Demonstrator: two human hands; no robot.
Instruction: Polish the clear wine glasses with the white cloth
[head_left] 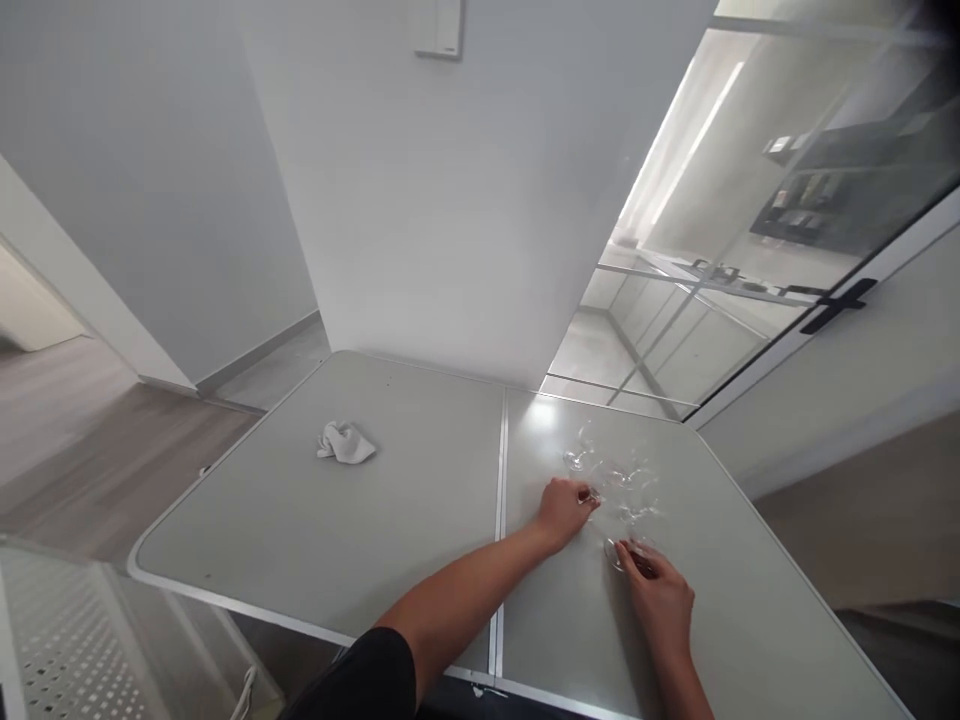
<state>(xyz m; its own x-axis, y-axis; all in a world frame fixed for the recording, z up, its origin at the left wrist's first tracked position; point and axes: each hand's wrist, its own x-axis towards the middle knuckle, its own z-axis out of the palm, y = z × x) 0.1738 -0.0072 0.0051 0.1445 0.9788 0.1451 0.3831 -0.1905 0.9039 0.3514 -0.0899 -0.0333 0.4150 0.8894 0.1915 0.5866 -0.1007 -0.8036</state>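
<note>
Several clear glasses [619, 478] stand close together on the right half of the folding table; their see-through outlines are faint. My left hand [564, 510] reaches in from the left, its fingers closed in a pinch on a clear glass [592, 497] at the near side of the group. Nearer to me, my right hand [661, 595] has thumb and fingers closed on another clear glass [613, 555], whose round edge shows beside the thumb. I cannot make out the full shape of either glass.
A crumpled white cloth [346, 443] lies on the left half of the grey table [420, 520]. A metal seam [499, 510] divides the tabletop. Behind stands a white wall [442, 220], with a glass-paned door [697, 290] at right. A perforated white rack [75, 640] is at lower left.
</note>
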